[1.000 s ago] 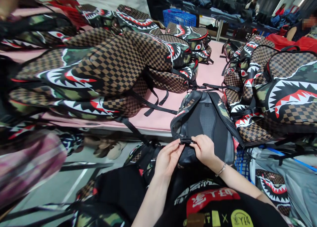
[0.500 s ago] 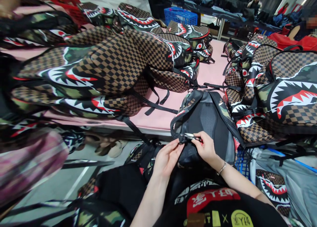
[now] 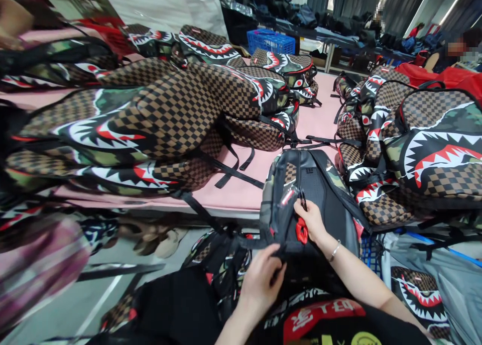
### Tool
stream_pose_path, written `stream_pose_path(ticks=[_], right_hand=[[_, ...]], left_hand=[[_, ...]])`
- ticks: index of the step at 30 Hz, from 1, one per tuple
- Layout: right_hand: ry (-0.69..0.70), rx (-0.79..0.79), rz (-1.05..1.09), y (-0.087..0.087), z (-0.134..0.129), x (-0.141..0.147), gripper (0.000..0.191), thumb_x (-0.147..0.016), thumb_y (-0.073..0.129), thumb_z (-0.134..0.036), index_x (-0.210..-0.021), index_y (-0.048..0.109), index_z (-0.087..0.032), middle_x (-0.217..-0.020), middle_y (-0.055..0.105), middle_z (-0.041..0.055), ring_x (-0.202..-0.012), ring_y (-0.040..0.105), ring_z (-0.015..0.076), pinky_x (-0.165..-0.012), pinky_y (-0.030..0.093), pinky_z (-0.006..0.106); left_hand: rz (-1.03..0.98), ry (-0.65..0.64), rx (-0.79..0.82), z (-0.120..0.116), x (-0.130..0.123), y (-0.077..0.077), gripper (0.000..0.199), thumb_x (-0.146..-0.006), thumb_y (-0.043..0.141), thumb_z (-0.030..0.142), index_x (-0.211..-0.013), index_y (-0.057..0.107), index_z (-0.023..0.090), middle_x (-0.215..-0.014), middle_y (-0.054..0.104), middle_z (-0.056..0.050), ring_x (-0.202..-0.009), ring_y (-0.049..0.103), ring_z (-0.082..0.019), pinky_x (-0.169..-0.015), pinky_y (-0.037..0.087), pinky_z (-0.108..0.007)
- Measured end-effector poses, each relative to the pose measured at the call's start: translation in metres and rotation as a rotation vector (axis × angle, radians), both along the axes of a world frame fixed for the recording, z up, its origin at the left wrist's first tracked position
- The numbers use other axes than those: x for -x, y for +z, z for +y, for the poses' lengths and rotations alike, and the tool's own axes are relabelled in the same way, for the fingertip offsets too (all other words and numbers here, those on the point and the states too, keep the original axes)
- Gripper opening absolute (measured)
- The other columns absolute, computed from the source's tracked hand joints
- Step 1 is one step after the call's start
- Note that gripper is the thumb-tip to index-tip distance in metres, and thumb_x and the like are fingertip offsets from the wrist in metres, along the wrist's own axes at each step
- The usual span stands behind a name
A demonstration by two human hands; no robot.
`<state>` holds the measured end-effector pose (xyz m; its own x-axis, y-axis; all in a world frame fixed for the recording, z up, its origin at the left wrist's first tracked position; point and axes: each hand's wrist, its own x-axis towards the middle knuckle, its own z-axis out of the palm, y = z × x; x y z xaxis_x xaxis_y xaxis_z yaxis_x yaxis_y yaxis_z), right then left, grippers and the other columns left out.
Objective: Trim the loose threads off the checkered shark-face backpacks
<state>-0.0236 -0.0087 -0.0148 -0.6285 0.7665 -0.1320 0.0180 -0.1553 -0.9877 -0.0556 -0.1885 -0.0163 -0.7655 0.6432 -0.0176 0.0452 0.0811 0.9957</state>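
Observation:
A backpack [image 3: 320, 184] lies with its dark padded back up at the table's front edge. My right hand [image 3: 312, 219], with a bracelet at the wrist, is closed on small scissors [image 3: 303, 199] with red handles, above the backpack's left side. Beside its lower left corner, my left hand [image 3: 262, 277] has its fingers curled at a black strap [image 3: 256, 242]; whether it grips the strap is hard to make out. A small clear packet with a red label [image 3: 289, 196] lies on the backpack just left of the scissors.
Checkered shark-mouth backpacks are heaped on the pink table [image 3: 241, 159] at left and right. A blue crate [image 3: 271, 41] stands behind. More bags hang or lie below the front edge. Another person's hand [image 3: 13, 21] shows at the top left.
My left hand has moved down from the strap end near the scissors. My right hand stays over the backpack, and the red handles now show. The shoulder strap at left has shifted, showing the packet.

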Motion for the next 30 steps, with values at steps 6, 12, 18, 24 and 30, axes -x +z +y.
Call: stream_pose_path(ticks=[6,12,18,24,30], right_hand=[[-0.050,0.123,-0.002,0.002,0.002,0.021,0.035,-0.053,0.073,-0.039,-0.054,0.045,-0.018,-0.049,0.040,-0.0076,-0.044,0.035,0.0049,-0.043,0.030,0.019],[0.056,0.129,0.017,-0.005,-0.009,0.023,0.035,-0.057,0.070,-0.041,-0.056,0.045,-0.018,-0.050,0.039,-0.0070,-0.046,0.033,0.0057,-0.045,0.028,0.019],[0.175,-0.252,-0.254,-0.010,0.017,0.029,0.036,-0.074,0.052,-0.050,-0.060,0.051,-0.017,-0.055,0.046,-0.0032,-0.051,0.040,0.0093,-0.050,0.030,0.021],[0.427,-0.789,-0.658,0.014,0.048,0.032,0.027,-0.077,0.053,-0.040,-0.059,0.058,-0.019,-0.058,0.056,-0.0003,-0.057,0.048,0.0127,-0.053,0.028,0.023],[0.391,-0.391,-0.245,0.012,0.057,0.042,0.029,-0.076,0.053,-0.040,-0.058,0.055,-0.017,-0.053,0.048,-0.0029,-0.049,0.041,0.0091,-0.049,0.028,0.022]], left_hand=[[0.160,-0.251,0.146,-0.015,0.019,0.012,0.026,-0.060,0.074,0.019,-0.084,0.072,0.027,-0.101,0.068,-0.007,-0.095,0.061,-0.024,-0.090,0.042,-0.027],[-0.427,0.239,-0.144,0.031,0.070,0.026,0.048,-0.062,0.074,0.024,-0.108,0.061,0.020,-0.095,0.069,-0.007,-0.079,0.065,-0.016,-0.072,0.050,-0.024],[-0.722,-0.062,-0.179,0.088,0.069,0.006,0.039,-0.055,0.078,0.023,-0.089,0.063,0.011,-0.080,0.070,-0.008,-0.066,0.065,-0.017,-0.062,0.050,-0.025],[-0.610,0.005,-0.194,0.095,0.057,-0.018,0.050,-0.057,0.076,0.026,-0.101,0.056,0.013,-0.090,0.069,-0.007,-0.073,0.066,-0.020,-0.070,0.053,-0.032],[-0.707,-0.014,-0.260,0.095,0.063,-0.014,0.051,-0.059,0.075,0.025,-0.106,0.056,0.015,-0.102,0.067,-0.009,-0.084,0.066,-0.022,-0.078,0.051,-0.032]])
